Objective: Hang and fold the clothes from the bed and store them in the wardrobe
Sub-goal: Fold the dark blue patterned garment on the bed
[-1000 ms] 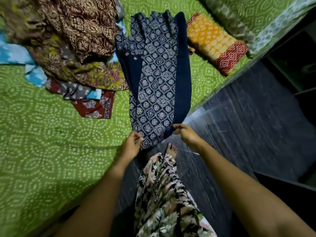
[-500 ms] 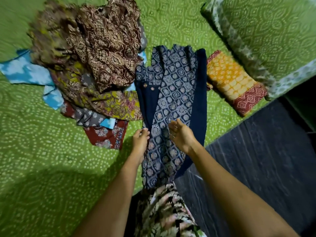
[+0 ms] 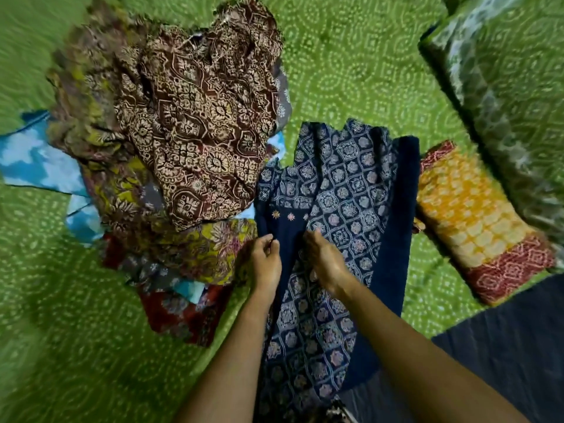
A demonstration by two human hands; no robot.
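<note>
A long navy printed garment (image 3: 345, 190) lies stretched out on the green bedsheet (image 3: 76, 331), its lower end hanging over the bed's edge toward me. My left hand (image 3: 267, 259) has its fingers curled at the garment's left edge and pinches the plain navy part. My right hand (image 3: 326, 261) rests on the printed panel beside it, fingers pointing forward. A loose heap of unfolded clothes (image 3: 198, 132), brown, yellow-green, blue and red prints, lies just left of the garment.
A folded yellow and red cloth (image 3: 476, 221) sits on the bed to the right of the garment. A green patterned pillow (image 3: 512, 87) lies at the far right. Dark floor (image 3: 503, 361) shows at the lower right, past the bed's edge.
Both hands have slid up the navy garment, from its hanging lower end to near its embroidered upper part. The view has moved closer over the bed.
</note>
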